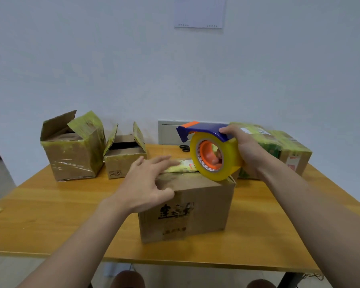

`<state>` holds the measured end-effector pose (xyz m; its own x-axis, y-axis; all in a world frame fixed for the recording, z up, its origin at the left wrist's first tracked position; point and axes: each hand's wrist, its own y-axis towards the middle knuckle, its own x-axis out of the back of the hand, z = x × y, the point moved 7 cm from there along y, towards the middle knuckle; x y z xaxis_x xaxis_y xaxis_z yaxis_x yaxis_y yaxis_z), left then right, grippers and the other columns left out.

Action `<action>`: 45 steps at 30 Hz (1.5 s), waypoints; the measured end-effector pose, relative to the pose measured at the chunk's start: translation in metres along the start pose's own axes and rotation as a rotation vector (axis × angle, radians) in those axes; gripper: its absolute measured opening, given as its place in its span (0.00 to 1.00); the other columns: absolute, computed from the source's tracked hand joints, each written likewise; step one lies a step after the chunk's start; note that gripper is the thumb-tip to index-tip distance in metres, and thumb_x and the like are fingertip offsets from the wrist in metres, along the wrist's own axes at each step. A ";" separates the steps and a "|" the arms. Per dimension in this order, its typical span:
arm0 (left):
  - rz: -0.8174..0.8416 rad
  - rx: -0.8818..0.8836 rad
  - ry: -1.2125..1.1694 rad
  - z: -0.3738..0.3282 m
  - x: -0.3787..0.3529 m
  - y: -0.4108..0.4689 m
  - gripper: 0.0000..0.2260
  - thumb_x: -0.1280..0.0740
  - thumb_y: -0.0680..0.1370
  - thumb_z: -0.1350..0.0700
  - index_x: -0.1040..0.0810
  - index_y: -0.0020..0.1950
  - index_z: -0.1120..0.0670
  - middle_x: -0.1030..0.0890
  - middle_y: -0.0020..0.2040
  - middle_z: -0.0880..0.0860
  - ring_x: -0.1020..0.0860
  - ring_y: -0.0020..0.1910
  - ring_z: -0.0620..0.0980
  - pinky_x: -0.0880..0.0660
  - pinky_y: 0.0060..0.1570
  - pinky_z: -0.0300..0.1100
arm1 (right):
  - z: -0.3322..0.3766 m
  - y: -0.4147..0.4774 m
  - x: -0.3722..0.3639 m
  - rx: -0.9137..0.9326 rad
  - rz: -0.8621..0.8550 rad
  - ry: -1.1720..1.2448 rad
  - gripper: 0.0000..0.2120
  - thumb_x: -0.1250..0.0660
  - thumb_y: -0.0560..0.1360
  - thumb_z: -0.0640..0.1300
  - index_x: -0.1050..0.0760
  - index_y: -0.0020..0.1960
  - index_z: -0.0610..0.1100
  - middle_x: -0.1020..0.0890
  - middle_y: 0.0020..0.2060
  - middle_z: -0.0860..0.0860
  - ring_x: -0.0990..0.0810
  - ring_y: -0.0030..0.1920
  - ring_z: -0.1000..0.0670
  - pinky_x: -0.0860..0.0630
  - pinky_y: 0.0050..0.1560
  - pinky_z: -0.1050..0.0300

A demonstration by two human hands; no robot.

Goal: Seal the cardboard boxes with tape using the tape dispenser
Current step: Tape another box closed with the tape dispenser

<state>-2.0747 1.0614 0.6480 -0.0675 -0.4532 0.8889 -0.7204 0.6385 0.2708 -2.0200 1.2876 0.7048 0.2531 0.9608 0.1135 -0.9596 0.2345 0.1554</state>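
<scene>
Right hand [245, 150] grips tape dispenser [212, 142], resting on right top edge of near box [195, 204]; left hand [146, 181] flat on its top. Risk: flaps lift, tape wanders off seam, if pressure eases.

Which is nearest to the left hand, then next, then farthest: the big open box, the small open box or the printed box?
1. Printed box: right under the left hand.
2. Small open box: just behind, a bit leftward.
3. Big open box: at the far left.
</scene>
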 end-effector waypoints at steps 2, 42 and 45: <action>0.022 0.125 0.037 0.009 -0.006 0.001 0.46 0.40 0.65 0.20 0.38 0.81 0.36 0.43 0.83 0.40 0.46 0.83 0.50 0.49 0.79 0.63 | 0.000 0.001 -0.001 -0.054 -0.001 0.038 0.10 0.33 0.80 0.54 0.18 0.51 0.48 0.12 0.41 0.49 0.14 0.39 0.48 0.18 0.41 0.54; -0.080 0.266 -1.223 0.029 0.000 0.032 0.20 0.40 0.85 0.44 0.16 0.55 0.58 0.15 0.44 0.58 0.20 0.39 0.47 0.30 0.48 0.45 | 0.006 0.021 -0.006 0.093 0.162 0.167 0.15 0.34 0.71 0.51 0.17 0.49 0.42 0.15 0.38 0.47 0.17 0.35 0.50 0.21 0.33 0.58; -0.101 0.251 -1.258 0.033 -0.001 0.031 0.18 0.40 0.86 0.47 0.16 0.55 0.58 0.17 0.43 0.58 0.21 0.38 0.46 0.29 0.46 0.43 | 0.006 0.022 -0.011 0.107 0.200 0.202 0.11 0.35 0.75 0.47 0.18 0.48 0.42 0.15 0.36 0.48 0.17 0.34 0.51 0.21 0.32 0.59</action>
<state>-2.1194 1.0609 0.6436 -0.5076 -0.8522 -0.1270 -0.8608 0.4952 0.1178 -2.0432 1.2811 0.7128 0.0205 0.9989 -0.0433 -0.9670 0.0308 0.2529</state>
